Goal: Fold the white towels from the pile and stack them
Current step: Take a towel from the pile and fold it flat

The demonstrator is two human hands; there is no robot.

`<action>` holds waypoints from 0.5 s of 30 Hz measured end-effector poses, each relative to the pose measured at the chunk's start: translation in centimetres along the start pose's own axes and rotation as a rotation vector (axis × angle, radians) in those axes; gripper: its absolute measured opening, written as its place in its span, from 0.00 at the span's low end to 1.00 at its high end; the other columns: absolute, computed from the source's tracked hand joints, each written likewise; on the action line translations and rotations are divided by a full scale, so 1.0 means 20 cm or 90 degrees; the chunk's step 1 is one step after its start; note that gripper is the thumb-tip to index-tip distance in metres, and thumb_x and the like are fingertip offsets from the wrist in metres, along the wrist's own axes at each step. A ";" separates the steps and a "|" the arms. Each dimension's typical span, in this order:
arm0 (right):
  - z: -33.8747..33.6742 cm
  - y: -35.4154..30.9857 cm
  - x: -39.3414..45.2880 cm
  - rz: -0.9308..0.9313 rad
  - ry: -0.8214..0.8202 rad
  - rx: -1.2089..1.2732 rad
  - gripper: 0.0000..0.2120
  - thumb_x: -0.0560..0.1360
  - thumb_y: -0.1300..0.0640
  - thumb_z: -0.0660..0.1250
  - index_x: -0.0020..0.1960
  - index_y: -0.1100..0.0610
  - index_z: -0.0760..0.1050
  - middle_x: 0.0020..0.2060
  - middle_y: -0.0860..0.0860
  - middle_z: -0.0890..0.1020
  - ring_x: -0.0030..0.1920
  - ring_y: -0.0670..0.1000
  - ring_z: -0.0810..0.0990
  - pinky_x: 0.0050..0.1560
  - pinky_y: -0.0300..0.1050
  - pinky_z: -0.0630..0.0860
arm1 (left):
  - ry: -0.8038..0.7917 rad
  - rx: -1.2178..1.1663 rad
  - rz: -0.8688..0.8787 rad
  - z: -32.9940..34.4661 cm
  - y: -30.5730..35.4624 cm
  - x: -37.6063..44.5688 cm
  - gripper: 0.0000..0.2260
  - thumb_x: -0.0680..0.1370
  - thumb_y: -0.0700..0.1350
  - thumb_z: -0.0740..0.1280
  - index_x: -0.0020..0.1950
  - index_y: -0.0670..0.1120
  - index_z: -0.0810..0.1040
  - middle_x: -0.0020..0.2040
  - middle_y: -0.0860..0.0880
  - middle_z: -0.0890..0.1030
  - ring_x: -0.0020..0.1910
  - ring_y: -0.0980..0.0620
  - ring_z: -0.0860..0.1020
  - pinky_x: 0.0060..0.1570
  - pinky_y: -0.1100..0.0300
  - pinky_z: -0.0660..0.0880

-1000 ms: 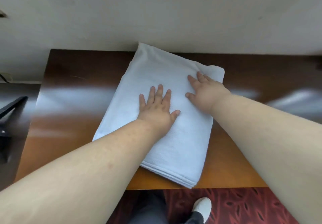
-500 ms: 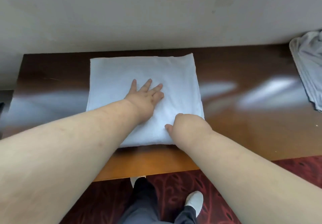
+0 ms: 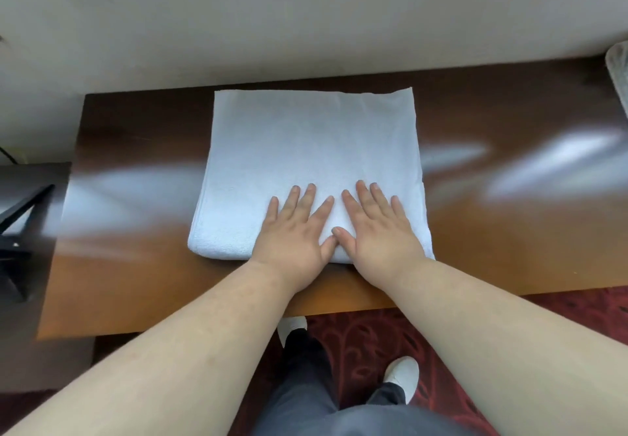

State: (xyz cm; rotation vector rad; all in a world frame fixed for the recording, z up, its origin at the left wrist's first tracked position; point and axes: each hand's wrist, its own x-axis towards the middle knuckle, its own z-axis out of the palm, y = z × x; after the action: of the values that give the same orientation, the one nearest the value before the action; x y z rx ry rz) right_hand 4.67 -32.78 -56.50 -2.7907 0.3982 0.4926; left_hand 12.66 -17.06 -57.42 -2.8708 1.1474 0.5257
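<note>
Dark stand point(image 3: 17, 232) at the far left edge, off the desk point(image 3: 136, 265); identity not determinable. The desk is glossy brown wood set against a pale wall.

White towel point(image 3: 306, 164): folded to a near-square pad, lying flat at desk centre, back edge near the wall, front edge just short of the desk's front edge. Layered edges show along the left side. Its slightly longer axis appears to run from the person toward the wall; sides sit square to the desk.

Left hand point(image 3: 292, 232): flat, fingers straight and spread, pressing the towel's near portion; grip holds nothing. Right hand point(image 3: 380, 232): same posture, just beside the left, thumbs touching.

Handling judgement: soft, light, limp terry; not fragile, and likely to slide on the polished top. Best taken at the near corners, or lifted from beneath with both palms so the layers stay together.

Pile point(image 3: 620, 72): pale cloth at the far right edge, mostly out of view.
</note>
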 end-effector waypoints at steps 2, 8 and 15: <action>0.02 0.05 -0.01 0.010 0.021 -0.029 0.38 0.76 0.31 0.37 0.81 0.48 0.40 0.80 0.50 0.40 0.79 0.51 0.35 0.77 0.55 0.36 | 0.013 0.022 -0.008 0.00 -0.09 0.01 0.31 0.76 0.64 0.36 0.79 0.57 0.44 0.80 0.49 0.42 0.78 0.48 0.40 0.75 0.44 0.39; 0.00 0.14 -0.03 0.106 0.037 -0.043 0.42 0.74 0.26 0.36 0.81 0.49 0.38 0.80 0.53 0.40 0.79 0.53 0.35 0.77 0.59 0.39 | 0.010 0.044 -0.076 -0.02 -0.45 -0.06 0.30 0.77 0.64 0.37 0.78 0.57 0.40 0.80 0.49 0.40 0.78 0.47 0.38 0.75 0.42 0.42; -0.06 0.19 -0.04 0.261 0.197 0.303 0.32 0.79 0.43 0.64 0.78 0.51 0.58 0.79 0.52 0.56 0.77 0.53 0.55 0.75 0.53 0.59 | 0.182 -0.438 -0.446 -0.06 -0.57 -0.11 0.17 0.80 0.54 0.60 0.66 0.48 0.71 0.61 0.44 0.76 0.60 0.40 0.75 0.58 0.45 0.73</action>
State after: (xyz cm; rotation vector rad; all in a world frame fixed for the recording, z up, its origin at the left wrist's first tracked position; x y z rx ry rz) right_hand 3.16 -36.45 -55.97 -2.3154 1.0194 0.0246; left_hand 19.13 -7.37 -56.92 -3.6909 -0.1649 0.5497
